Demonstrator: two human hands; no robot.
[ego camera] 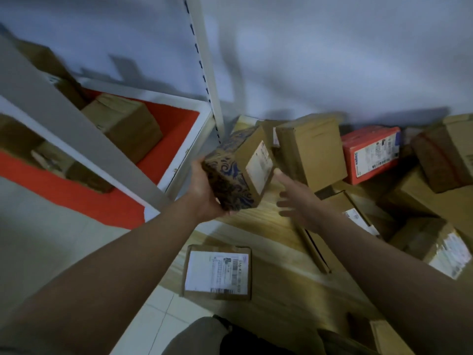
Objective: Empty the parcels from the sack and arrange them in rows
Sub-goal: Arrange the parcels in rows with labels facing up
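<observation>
From the head view, looking down past both bare forearms, the left hand (pixel 204 190) holds a patterned box (pixel 238 170) up in the air, its grip curled under and around the box's lower left end, thumb side against the dark swirled wrapping. The box is tilted, with a plain brown face carrying a pale label turned up and to the right. The right hand (pixel 299 201) has a loose, spread grip that holds nothing; its fingers are straight, and one fingertip reaches up just beside, perhaps touching, the lower right corner of the box. Below the hands lies a light wooden pallet (pixel 268 221) on a pale tiled floor. A flat brown parcel with a white label (pixel 217 271) lies face up on the near part of the pallet. Behind the held box an upright brown carton (pixel 312 152) leans near the wall, and a red box (pixel 371 152) sits just to its right. More brown cartons are heaped at the right edge, some blurred. To the left stands a white shelf unit (pixel 179 139) with red shelf surfaces, and a brown carton (pixel 125 124) rests on the upper shelf. No sack can be made out.
</observation>
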